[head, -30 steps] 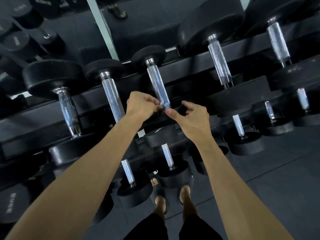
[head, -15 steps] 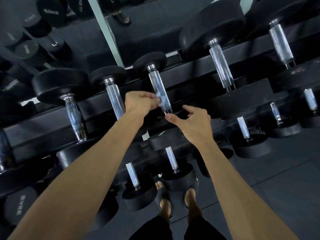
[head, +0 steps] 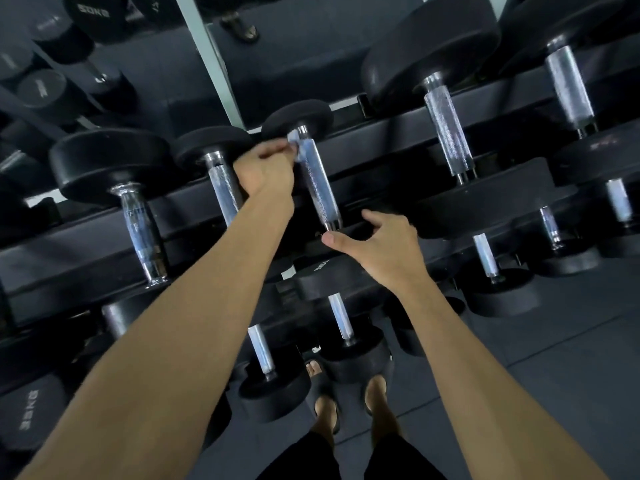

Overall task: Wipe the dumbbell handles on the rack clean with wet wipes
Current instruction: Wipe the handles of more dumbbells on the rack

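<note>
My left hand [head: 265, 171] reaches up to the top tier of the black steel dumbbell rack [head: 388, 131], its fingers curled and pinching a small pale blue-white wet wipe [head: 298, 144] against the far end of a knurled chrome dumbbell handle [head: 318, 183], just below that dumbbell's round black rubber head [head: 298, 116]. My right hand [head: 384, 249] hovers at the near end of the same handle, fingers spread and loosely bent, thumb tip close under the handle's chrome collar; I cannot tell whether it touches the metal. That dumbbell lies across the rack's upper rails near the middle of the tier. To its left sit a second knurled chrome handle [head: 225, 190], partly behind my left wrist, and a smoother contoured chrome handle [head: 140, 230]; to its right a larger black dumbbell with a knurled handle [head: 446, 133]. Readable writing is scarce: a black weight at the top left corner reads "50KG" [head: 93, 9], and one at the rack's lower left end reads "35KG" [head: 29, 412], turned sideways. Other markings on the heads are too blurred to read. Below, smaller dumbbells fill the lower tier, and my sandalled feet [head: 346, 400] stand on the dark grey floor [head: 554, 358].
</note>
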### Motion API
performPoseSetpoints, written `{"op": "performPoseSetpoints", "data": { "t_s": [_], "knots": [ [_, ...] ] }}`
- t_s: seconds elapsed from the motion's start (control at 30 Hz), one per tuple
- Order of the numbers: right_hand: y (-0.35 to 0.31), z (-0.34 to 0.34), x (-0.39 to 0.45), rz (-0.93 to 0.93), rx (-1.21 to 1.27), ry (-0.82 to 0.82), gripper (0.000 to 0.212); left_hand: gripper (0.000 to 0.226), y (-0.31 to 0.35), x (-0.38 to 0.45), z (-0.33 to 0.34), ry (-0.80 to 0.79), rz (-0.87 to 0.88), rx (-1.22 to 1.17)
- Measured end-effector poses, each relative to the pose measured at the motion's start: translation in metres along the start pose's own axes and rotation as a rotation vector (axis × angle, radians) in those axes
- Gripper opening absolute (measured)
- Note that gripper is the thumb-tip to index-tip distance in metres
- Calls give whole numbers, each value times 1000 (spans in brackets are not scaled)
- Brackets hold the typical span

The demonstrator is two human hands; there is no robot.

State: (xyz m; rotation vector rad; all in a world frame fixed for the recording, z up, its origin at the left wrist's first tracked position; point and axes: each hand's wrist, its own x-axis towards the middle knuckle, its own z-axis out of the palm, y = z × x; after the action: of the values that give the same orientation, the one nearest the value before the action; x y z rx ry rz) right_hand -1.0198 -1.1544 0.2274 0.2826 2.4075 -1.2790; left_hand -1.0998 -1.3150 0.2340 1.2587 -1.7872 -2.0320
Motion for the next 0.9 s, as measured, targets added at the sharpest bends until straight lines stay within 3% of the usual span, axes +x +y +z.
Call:
{"op": "performPoseSetpoints", "data": {
  "t_s": [0.07, 0.23, 0.4, 0.63, 0.8, 0.9],
  "knots": [
    [-1, 0, 0, 7, 5, 7, 101, 12, -1, 1, 5, 41, 12, -34],
    [-2, 0, 0, 14, 1, 15, 103, 13, -25, -25, -18, -70, -14, 196],
    [-1, -2, 3, -15, -34, -33, 101, 15, 0, 4, 1, 3, 29, 55],
    [0, -13, 8, -12, -12, -104, 92, 14, -21, -16, -19, -114, 129, 306],
    [1, -7, 9, -13, -12, -103, 94, 12, 0, -2, -1, 32, 297, 284],
    [5, -4, 8, -11, 13, -76, 95, 13, -13, -9, -7, -8, 317, 333]
  ]
}}
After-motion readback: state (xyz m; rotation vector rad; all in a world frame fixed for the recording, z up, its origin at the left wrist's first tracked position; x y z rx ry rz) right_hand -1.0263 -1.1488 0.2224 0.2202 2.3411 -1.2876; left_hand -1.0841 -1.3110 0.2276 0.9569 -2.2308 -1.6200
